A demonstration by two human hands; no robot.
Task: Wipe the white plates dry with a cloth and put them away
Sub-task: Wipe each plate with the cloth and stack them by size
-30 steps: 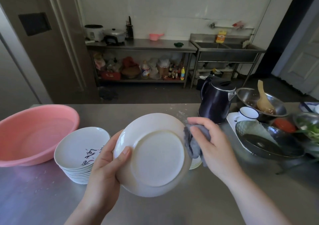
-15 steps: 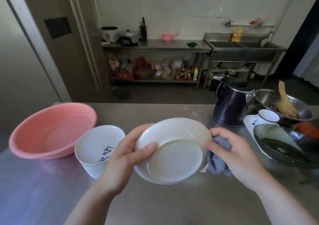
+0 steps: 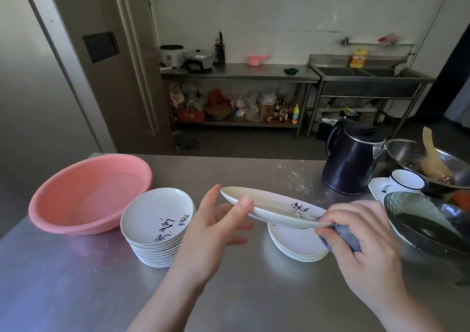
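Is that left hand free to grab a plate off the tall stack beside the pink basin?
Probably not yet: the left hand is steadying the held plate. The tall stack sits uncovered just beside it.

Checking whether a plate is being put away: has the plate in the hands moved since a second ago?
Yes. The held plate has tipped from underside-facing-camera to nearly flat, face up, now hovering over the short stack right of the tall stack.
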